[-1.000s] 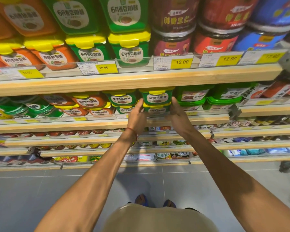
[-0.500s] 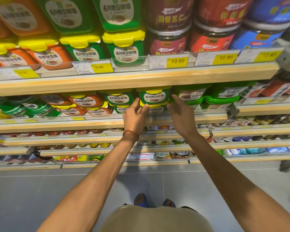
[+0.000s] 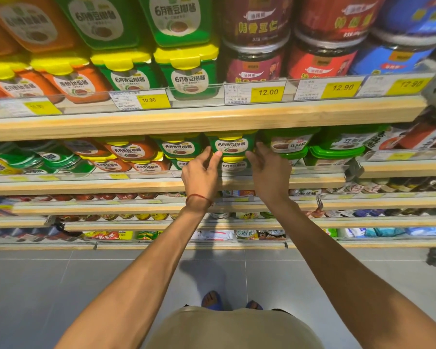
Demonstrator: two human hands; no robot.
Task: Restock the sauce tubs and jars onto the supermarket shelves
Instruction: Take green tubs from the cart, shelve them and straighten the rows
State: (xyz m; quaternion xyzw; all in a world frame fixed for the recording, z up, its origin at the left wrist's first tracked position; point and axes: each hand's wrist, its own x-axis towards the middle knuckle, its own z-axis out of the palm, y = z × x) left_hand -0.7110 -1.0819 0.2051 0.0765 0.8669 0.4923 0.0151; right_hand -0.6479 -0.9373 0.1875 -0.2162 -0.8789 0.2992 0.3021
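Note:
A green sauce tub with a yellow lid (image 3: 230,144) stands on top of a matching tub (image 3: 233,166) on the second shelf (image 3: 136,187), just under the shelf above. My left hand (image 3: 202,175) is at the stack's left side, thumb tip and fingertips touching the upper tub's lower left corner. My right hand (image 3: 268,172) is at the stack's right side with relaxed fingers reaching the tub's right edge. Neither hand wraps around a tub.
More green tubs (image 3: 179,147) and orange tubs (image 3: 129,149) stand to the left, green-lidded tubs (image 3: 290,144) to the right. The upper shelf (image 3: 186,122) holds tall tubs and round jars (image 3: 254,64) behind price tags. Lower shelves and grey floor tiles (image 3: 61,285) lie below.
Both hands have loosened from the sides of the stacked green tubs and drawn back slightly; only fingertips stay at the upper tub now. The tubs stay on the shelf.

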